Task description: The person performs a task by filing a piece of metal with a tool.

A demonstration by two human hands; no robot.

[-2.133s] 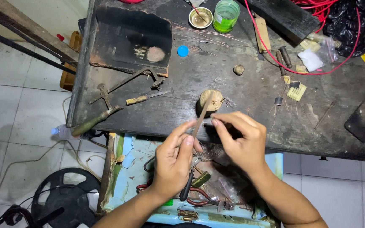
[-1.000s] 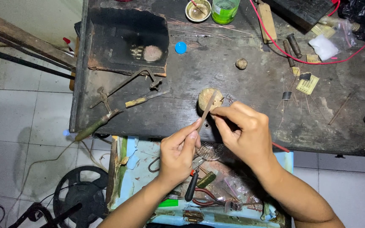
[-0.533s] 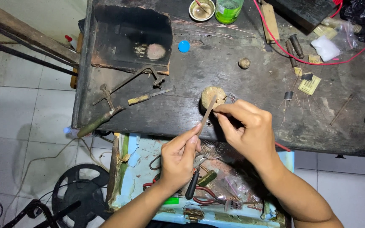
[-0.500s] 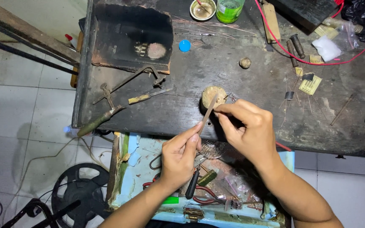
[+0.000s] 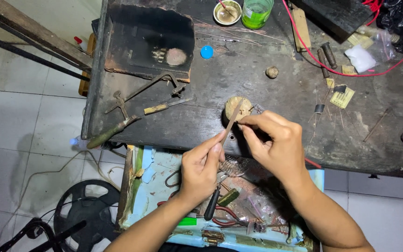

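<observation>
At bench edge | both hands' fingers still pinch thin strip [image 5: 233, 122] | right hand [image 5: 276, 144] perhaps shifted slightly; left hand [image 5: 201, 170] unchanged

Dark workbench [image 5: 276, 116], green cup [image 5: 256, 11], blue cap [image 5: 206, 52] (bright), red cable [image 5: 332, 70]

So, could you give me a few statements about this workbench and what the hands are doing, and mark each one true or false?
1. The left hand holds a dark-handled tool. True.
2. Both hands meet at a thin metal strip near the bench edge. True.
3. The right hand rests flat on the floor tiles. False: it is raised over the bench, fingers pinched at the strip.
4. The green cup lies in the open drawer. False: it stands at the bench's far edge, beside a small bowl.
5. A red wire runs across the bench's far right part. True.
</observation>
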